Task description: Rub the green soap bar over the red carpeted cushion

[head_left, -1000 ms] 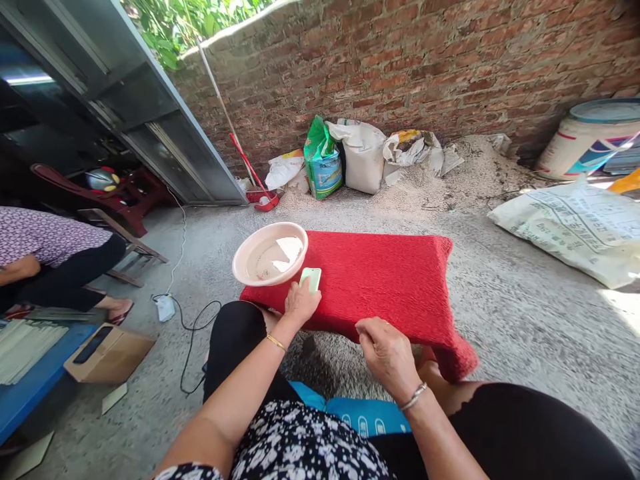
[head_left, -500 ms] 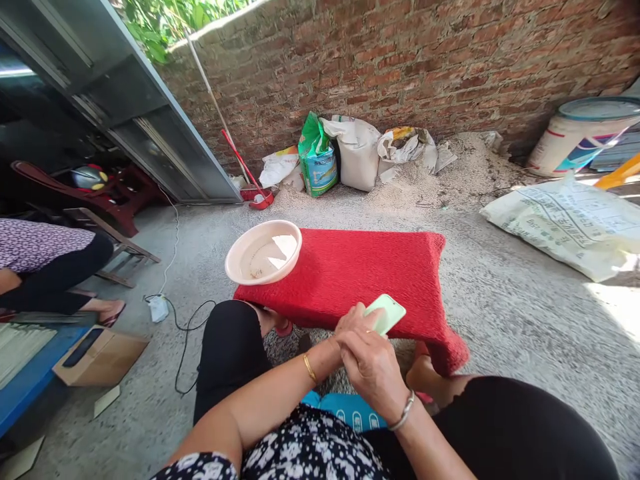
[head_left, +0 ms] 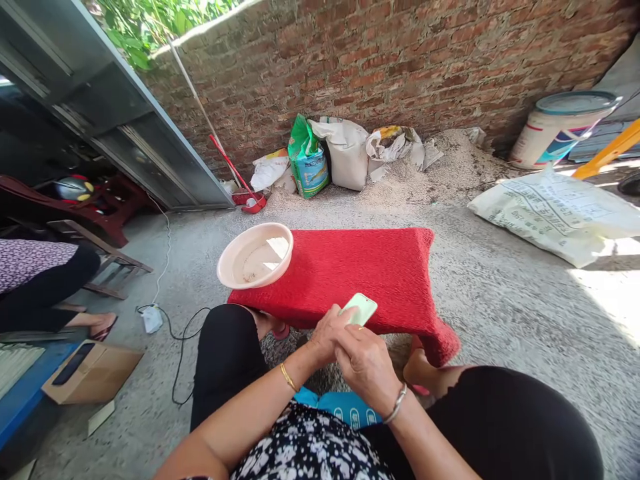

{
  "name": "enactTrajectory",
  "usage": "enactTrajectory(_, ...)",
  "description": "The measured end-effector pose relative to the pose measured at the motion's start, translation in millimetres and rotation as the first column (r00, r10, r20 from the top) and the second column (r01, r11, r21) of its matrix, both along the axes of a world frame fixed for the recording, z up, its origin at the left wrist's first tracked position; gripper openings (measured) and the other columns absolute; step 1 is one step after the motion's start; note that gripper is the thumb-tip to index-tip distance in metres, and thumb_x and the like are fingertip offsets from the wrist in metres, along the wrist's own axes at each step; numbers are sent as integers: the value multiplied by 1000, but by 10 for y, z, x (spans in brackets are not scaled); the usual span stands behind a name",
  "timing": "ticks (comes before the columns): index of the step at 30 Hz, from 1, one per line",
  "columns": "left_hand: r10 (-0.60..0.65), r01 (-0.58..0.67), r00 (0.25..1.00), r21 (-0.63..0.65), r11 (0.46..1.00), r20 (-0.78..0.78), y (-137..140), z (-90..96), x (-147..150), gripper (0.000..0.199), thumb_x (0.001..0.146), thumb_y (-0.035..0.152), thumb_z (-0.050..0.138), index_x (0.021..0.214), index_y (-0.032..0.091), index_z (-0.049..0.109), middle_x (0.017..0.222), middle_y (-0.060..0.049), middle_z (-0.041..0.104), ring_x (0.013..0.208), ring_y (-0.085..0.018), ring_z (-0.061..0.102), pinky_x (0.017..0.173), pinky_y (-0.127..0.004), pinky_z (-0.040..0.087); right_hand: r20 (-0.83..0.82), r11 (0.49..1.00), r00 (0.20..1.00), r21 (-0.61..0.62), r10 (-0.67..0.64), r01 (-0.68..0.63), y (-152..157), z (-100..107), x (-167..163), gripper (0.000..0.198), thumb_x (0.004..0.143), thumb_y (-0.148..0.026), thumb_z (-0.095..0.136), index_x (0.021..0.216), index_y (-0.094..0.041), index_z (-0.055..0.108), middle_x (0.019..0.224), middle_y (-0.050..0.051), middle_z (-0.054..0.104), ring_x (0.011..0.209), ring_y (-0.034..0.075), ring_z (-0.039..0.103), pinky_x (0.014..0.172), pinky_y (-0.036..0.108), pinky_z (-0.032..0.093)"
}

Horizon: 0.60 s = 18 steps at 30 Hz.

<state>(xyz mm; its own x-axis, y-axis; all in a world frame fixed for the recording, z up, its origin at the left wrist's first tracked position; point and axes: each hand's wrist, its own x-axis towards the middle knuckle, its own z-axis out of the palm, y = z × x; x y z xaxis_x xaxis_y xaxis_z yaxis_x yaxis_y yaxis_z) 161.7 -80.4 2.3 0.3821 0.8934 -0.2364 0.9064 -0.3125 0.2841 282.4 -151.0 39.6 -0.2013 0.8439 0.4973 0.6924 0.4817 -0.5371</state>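
A pale green, flat, rounded-corner piece (head_left: 364,308) with a small dark mark near its far end juts out from my hands above the near edge of the red-covered bench (head_left: 360,267). My left hand (head_left: 331,333) is closed on it, fingers lying along its face. My right hand (head_left: 367,363) is closed too, fingers bent over the near end of the piece and against the left hand. What its fingertips hold is hidden. A pale pink basin (head_left: 225,270) of water, with some sediment at the bottom, stands on the bench's left end.
Filled sacks (head_left: 347,153) and spilled grit (head_left: 400,187) line the brick wall. At right are a large bucket (head_left: 557,130) and a lying sack (head_left: 555,213). A cardboard box (head_left: 97,373), a cable (head_left: 183,340) and another person's legs (head_left: 55,287) are at left.
My view has shifted slightly, so the hands and green piece appear a little further left. Both hands remain together at the piece.
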Motion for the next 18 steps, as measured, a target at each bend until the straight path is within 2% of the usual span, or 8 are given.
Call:
enactTrajectory(2, 93, -94, 996, 79, 992, 15, 118, 70, -136, 56, 89, 46, 49, 140, 27, 41, 104, -7, 55, 93, -22, 58, 80, -30, 47, 0, 1000, 1000, -19, 6, -6, 5, 13, 3, 17, 86, -10, 47, 77, -20, 59, 70, 1, 58, 67, 14, 48, 66, 27, 33)
enactTrajectory(4, 257, -249, 966, 171, 953, -26, 274, 121, -294, 57, 89, 46, 48, 141, 24, 40, 107, -10, 53, 100, -25, 57, 86, -34, 45, -1, 999, 1000, -30, 14, -14, 5, 36, 6, 17, 87, -11, 47, 78, -20, 59, 69, 0, 57, 66, 14, 47, 67, 27, 33)
enactTrajectory(6, 378, -356, 922, 195, 914, -87, 413, 131, -388, 56, 88, 47, 49, 139, 25, 43, 106, -10, 53, 101, -26, 57, 86, -35, 45, 3, 999, 1000, -32, 13, -13, 0, 55, 6, 17, 87, -11, 48, 77, -20, 58, 68, 0, 55, 65, 14, 46, 66, 27, 32)
enactTrajectory(8, 410, -383, 903, 189, 904, -131, 495, 102, -359, 57, 87, 49, 50, 138, 27, 43, 106, -9, 53, 101, -26, 57, 85, -35, 45, 14, 1000, 1000, -29, 12, -11, -10, 59, 4, 16, 86, -11, 50, 75, -20, 57, 67, -1, 54, 64, 14, 44, 65, 27, 31)
enactTrajectory(12, 304, -271, 942, 215, 938, -142, 474, -1, 31, 61, 85, 48, 53, 139, 26, 41, 111, -10, 51, 104, -27, 54, 85, -36, 44, 29, 1000, 999, -28, 15, -14, -19, 22, -1, 14, 84, -10, 52, 76, -21, 57, 69, -1, 56, 65, 14, 45, 64, 28, 30)
enactTrajectory(15, 121, -95, 986, 215, 972, -110, 369, -75, 364, 62, 83, 46, 57, 140, 25, 42, 112, -11, 50, 102, -28, 53, 83, -37, 45, 29, 999, 1000, -31, 10, -9, -6, -21, -3, 14, 83, -10, 52, 76, -20, 58, 71, 0, 59, 66, 14, 47, 64, 28, 30)
enactTrajectory(18, -57, 69, 996, 193, 979, -69, 219, -150, 527, 64, 82, 45, 61, 140, 27, 42, 114, -12, 50, 101, -29, 52, 82, -38, 45, 45, 1000, 999, -18, -17, 18, 12, -50, 0, 14, 81, -10, 51, 74, -20, 57, 70, 1, 60, 66, 15, 48, 64, 28, 29)
